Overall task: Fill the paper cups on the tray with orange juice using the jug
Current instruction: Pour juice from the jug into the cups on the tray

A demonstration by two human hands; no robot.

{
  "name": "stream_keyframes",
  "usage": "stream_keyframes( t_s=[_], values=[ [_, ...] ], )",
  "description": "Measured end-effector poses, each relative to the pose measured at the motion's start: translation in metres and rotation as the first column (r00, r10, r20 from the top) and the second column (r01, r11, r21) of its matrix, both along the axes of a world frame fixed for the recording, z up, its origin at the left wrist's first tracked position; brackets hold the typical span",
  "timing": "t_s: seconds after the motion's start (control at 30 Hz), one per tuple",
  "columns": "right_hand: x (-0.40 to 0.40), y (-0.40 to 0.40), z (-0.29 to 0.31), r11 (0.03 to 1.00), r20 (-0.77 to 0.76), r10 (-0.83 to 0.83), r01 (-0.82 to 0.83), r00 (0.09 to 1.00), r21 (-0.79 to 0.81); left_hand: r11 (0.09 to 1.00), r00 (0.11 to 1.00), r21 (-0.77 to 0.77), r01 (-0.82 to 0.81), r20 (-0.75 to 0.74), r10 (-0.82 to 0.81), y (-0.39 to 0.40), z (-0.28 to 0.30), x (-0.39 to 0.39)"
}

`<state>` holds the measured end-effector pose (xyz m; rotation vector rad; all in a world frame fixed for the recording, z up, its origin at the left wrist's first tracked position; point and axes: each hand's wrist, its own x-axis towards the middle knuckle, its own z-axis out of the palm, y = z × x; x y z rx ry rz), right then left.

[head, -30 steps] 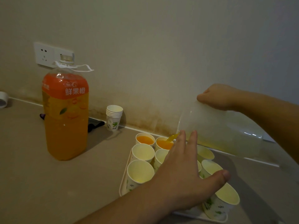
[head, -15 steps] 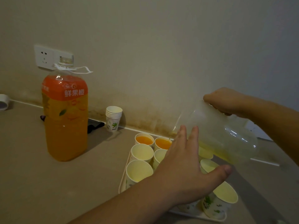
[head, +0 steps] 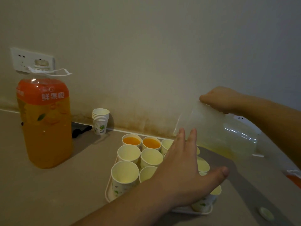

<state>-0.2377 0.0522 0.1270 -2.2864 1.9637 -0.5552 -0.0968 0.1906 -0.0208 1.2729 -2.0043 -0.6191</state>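
I had tipped the jug (head: 216,136) back from the tray (head: 108,195), right hand (head: 223,99) gripping its handle, left hand (head: 187,170) spread flat, steadying cups.

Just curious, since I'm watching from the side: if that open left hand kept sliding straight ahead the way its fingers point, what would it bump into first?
Most likely the jug. The left hand points its fingers up and forward at the jug's tilted mouth end, though one view leaves depth uncertain.

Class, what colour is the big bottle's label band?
Orange-red with white characters on the bottle's label; head view.
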Motion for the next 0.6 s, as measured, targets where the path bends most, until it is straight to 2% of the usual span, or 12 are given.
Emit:
stream_keyframes(
  t_s=[0.2, 0.6],
  values=[
    [-0.001, -0.002, 0.0, 0.998, -0.219, 0.019, -0.033, 0.976, -0.057, 1.0, 1.0, 0.021, 0.001, 0.015, -0.002, -0.003, -0.005, -0.006],
    [0.012, -0.004, 0.002, 0.996, -0.382, 0.055, -0.079, 0.922, -0.048, 0.998, 1.0, 0.06, 0.017, -0.01, -0.016, -0.006, -0.012, -0.009]
  ],
)
